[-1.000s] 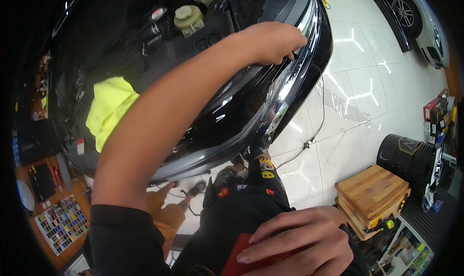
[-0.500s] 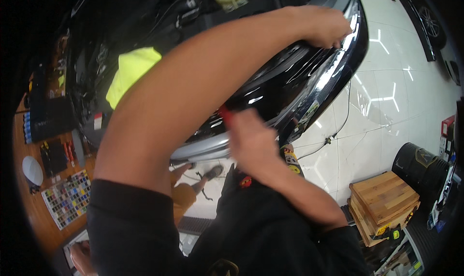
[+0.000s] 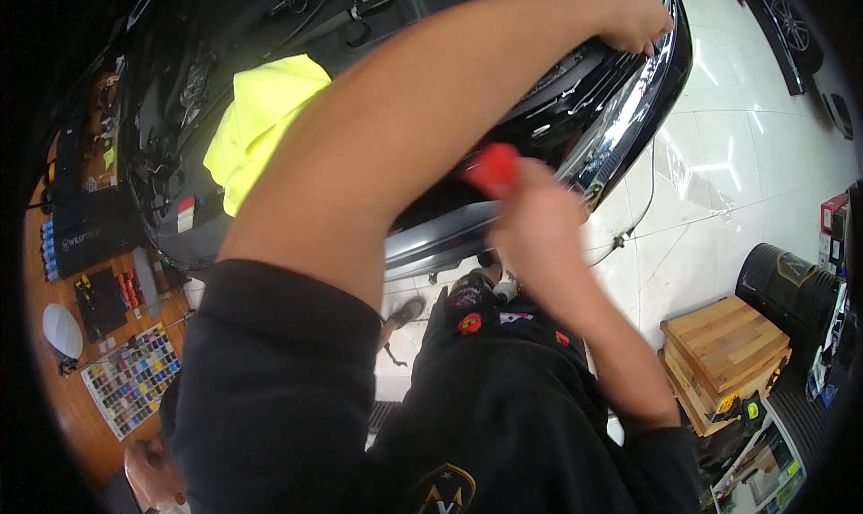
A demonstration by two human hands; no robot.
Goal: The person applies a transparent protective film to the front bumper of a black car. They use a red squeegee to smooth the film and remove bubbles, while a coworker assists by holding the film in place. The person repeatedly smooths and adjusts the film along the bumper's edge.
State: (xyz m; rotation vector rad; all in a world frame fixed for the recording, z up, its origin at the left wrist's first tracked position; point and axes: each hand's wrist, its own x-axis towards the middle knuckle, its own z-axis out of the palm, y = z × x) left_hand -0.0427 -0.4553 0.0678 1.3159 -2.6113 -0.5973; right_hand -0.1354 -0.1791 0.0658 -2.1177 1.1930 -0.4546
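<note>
My left arm reaches across the front of a black car (image 3: 431,244) with its hood up. At the far end my left hand (image 3: 636,19) is closed at the chrome trim (image 3: 634,100); what its fingers pinch, if anything, is hidden. My right hand (image 3: 544,217), smeared by motion, grips a red squeegee (image 3: 494,170) over the glossy black front panel, just beyond my left forearm. A bright yellow cloth (image 3: 265,118) lies on the engine bay, partly behind my left arm. Left of it rests a small red-and-white squeegee (image 3: 186,213).
A wooden box (image 3: 728,343) and a black drum (image 3: 787,285) stand at the right. A cable (image 3: 640,231) crosses the white tiled floor. Another person's foot (image 3: 409,312) shows below the bumper. On the left, a wooden surface bears a color swatch board (image 3: 133,379) and tools.
My right hand has moved up and right with the red squeegee. My left hand has shifted slightly up and right along the trim. The view has shifted, showing more yellow cloth.
</note>
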